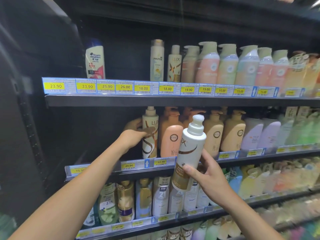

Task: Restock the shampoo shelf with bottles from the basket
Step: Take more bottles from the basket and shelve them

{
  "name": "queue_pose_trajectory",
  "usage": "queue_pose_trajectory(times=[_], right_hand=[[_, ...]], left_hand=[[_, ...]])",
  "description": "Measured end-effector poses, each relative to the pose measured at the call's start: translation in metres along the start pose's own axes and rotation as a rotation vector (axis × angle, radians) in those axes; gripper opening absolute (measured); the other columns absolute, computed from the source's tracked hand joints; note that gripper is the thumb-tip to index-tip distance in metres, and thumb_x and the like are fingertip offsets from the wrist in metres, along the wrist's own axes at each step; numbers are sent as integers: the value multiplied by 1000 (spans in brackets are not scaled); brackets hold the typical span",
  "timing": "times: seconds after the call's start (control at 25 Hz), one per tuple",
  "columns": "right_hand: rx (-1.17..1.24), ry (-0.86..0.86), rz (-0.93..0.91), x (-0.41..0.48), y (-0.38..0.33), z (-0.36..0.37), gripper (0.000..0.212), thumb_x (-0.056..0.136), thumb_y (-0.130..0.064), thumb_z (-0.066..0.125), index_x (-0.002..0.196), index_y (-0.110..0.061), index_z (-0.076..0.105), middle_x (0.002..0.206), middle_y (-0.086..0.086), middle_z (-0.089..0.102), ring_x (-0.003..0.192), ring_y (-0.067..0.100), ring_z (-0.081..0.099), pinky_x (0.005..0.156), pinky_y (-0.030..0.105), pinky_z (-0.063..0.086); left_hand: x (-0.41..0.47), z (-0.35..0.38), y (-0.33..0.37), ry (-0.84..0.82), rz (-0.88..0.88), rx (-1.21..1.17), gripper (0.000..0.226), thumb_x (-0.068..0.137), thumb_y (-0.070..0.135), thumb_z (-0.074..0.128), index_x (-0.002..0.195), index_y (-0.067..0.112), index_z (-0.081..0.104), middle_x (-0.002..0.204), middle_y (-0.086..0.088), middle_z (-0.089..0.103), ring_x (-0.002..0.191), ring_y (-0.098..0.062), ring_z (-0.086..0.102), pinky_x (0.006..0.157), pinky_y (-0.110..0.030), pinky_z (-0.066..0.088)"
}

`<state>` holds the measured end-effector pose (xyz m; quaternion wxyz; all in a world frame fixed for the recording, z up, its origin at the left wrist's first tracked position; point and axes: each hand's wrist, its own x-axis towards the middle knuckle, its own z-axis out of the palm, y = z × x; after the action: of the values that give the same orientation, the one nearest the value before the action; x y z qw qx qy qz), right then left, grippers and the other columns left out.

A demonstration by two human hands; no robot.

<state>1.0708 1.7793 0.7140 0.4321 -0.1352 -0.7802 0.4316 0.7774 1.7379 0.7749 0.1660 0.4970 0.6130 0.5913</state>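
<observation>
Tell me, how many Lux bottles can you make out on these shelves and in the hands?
3 clearly: one on the top shelf beside the Pantene, Lux bottle; one on the middle shelf under the left hand; one held in the right hand. Blurred bottles along the bottom edge may be more.

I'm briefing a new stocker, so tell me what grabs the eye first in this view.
First is the white Lux bottle, held tilted in the right hand in front of the middle shelf. Next, the left hand grips an upright Lux bottle on the shelf, at the left end of that row. Above, the yellow price tags line the top shelf's edge, with a wide gap beside the lone Head & Shoulders bottle.
</observation>
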Motion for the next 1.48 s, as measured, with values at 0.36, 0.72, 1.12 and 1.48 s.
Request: queue_pose_trajectory(times=[0.36, 0.72, 1.12, 1.48], right_hand=[[-38, 2, 43, -5, 1, 2, 64, 76, -68, 78, 134, -54, 53, 135, -17, 65, 123, 7, 62, 101, 31, 52], [79, -82, 63, 2, -6, 6, 61, 78, -51, 85, 132, -47, 57, 136, -9, 66, 128, 12, 61, 103, 30, 54], [167, -333, 93, 26, -33, 24, 52, 99, -17, 65, 148, -24, 48, 140, -14, 63, 131, 9, 59, 97, 19, 52], [-228, -1, -219, 82, -54, 36, 52, 84, -31, 85, 130, -32, 62, 118, -22, 70, 102, 5, 71, 87, 25, 57]], left_hand=[[12, 0, -3, 7, 0, 10, 35, 91, 20, 81, 114, 39, 63, 109, 20, 70, 99, 4, 67, 80, -23, 56], [-63, -19, 15, 58, 194, 281, 9, 97, 34, 73, 104, 34, 78, 101, 17, 77, 95, -6, 70, 87, -33, 58], [-88, -20, 61, -310, 206, -179, 44, 86, 39, 76, 128, 29, 74, 118, -1, 78, 89, -12, 62, 67, -21, 49], [-77, -25, 79, 1, 396, 116, 46, 88, 27, 83, 131, 31, 70, 115, 18, 76, 102, -8, 71, 91, -26, 57]])
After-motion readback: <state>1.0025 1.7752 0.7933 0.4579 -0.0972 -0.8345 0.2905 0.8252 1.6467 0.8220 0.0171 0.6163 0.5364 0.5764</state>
